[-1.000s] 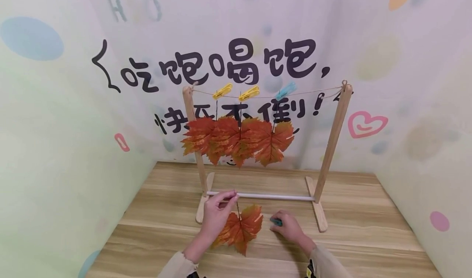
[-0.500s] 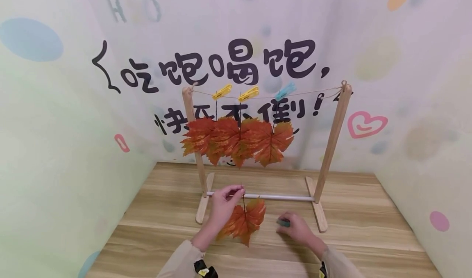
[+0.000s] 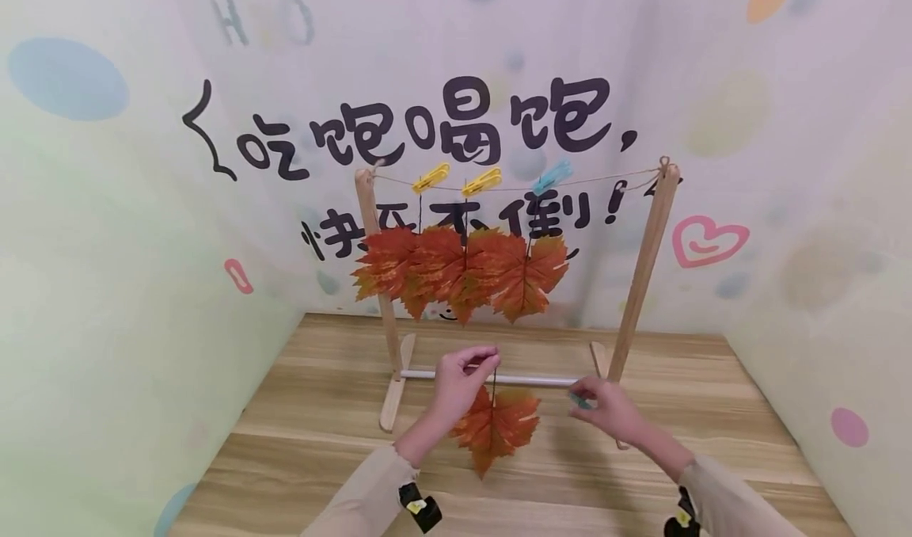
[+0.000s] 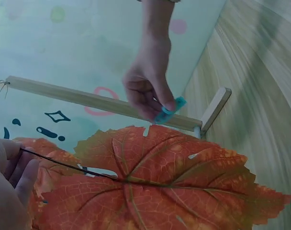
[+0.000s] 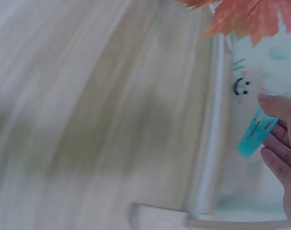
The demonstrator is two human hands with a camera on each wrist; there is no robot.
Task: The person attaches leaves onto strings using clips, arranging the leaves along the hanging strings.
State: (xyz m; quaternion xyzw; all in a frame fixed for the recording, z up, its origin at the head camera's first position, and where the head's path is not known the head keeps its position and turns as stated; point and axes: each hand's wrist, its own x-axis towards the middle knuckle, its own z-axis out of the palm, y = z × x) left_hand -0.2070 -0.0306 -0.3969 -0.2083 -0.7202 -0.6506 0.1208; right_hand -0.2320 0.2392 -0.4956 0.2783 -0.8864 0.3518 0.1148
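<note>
My left hand (image 3: 465,378) pinches the dark stem of an orange-red maple leaf (image 3: 496,426), which hangs below the fingertips in front of the rack's white rod. In the left wrist view the leaf (image 4: 150,182) spreads wide, its stem running to the fingers. To the right, my right hand (image 3: 613,412) holds a teal clothespin (image 5: 258,132) between thumb and fingers, near the foot of the right post. Above both hands, several similar leaves (image 3: 527,276) hang from a string, under two yellow clothespins (image 3: 482,180) and a blue clothespin (image 3: 552,176).
The wooden rack has a left post (image 3: 388,323) and a right post (image 3: 644,272) on flat feet, joined low down by a white rod (image 3: 534,380). Twine (image 3: 606,178) runs between the post tops. Behind the wood-grain table (image 3: 299,458) stands a printed wall (image 3: 142,283).
My left hand has moved right and slightly up, carrying the leaf by its stem. My right hand has moved right and up with the teal clothespin, now overlapping the right post's base.
</note>
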